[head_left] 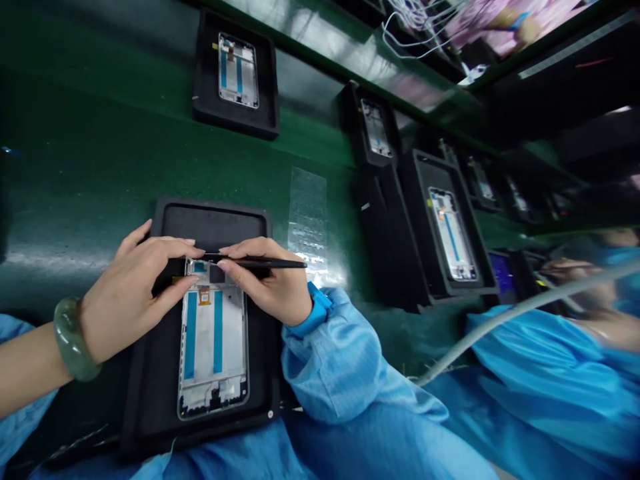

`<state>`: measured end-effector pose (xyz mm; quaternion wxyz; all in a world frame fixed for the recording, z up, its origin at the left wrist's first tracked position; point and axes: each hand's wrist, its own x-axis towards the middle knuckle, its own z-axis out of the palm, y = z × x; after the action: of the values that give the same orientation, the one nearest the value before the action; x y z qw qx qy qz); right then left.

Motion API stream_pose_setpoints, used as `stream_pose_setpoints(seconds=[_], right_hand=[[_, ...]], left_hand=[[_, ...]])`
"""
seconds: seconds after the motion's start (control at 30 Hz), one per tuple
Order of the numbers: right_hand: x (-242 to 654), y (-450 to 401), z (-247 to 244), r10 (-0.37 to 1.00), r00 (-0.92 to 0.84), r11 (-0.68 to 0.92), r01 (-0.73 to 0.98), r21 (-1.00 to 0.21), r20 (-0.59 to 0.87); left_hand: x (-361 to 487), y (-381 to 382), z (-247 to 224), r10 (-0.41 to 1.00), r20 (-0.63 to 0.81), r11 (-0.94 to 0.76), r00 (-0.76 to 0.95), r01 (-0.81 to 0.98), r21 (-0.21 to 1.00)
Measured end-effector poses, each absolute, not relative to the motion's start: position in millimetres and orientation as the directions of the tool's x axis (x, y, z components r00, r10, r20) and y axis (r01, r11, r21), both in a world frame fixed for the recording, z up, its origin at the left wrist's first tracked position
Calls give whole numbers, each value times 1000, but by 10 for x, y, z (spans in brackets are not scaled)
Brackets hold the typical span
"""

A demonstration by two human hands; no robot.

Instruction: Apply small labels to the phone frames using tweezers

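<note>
Along the counter's near edge, the left hand (127, 287), a jade bangle (73, 339) at its wrist, lies half-open over the top end of a phone frame (213, 340), its thumb on the frame without gripping it. The frame sits in a black rubber tray (215, 215). It looks light and thin: probably stiff at the metal rim but fragile inside, so the rim seems the place to hold. The right hand (263, 283), with a blue wrist strap (311, 316), pinches a thin black pen-like tool (280, 264) between thumb and fingers, its tip over the frame's top end. Beyond lies a clear plastic sheet (307, 213). More framed trays (445, 227) line the counter (100, 133) rightward, towards a co-worker's blue sleeve (540, 347).
</note>
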<state>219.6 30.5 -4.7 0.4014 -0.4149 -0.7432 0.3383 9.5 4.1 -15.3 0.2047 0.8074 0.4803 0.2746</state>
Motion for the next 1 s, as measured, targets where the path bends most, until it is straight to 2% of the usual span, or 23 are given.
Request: stream_pose_setpoints(seconds=[0.2, 0.43, 0.6, 0.83, 0.9, 1.0], right_hand=[[2158, 271, -15, 862, -336, 499, 440, -746, 378], [2138, 272, 24, 906, -283, 417, 466, -780, 315], [2137, 281, 43, 944, -221, 314, 367, -876, 246], [2052, 216, 108, 984, -171, 89, 208, -974, 54], [2054, 200, 106, 983, -171, 95, 166, -982, 66], [2080, 193, 78, 968, -193, 188, 124, -974, 162]], left_hand=[[113, 42, -148, 890, 238, -449, 388, 664, 598], [123, 45, -157, 892, 239, -446, 383, 659, 606], [135, 66, -131, 887, 267, -460, 377, 666, 587], [162, 45, -87, 848, 352, -530, 397, 670, 520], [176, 24, -67, 855, 371, -517, 363, 667, 537], [195, -7, -41, 881, 380, -462, 281, 681, 568]])
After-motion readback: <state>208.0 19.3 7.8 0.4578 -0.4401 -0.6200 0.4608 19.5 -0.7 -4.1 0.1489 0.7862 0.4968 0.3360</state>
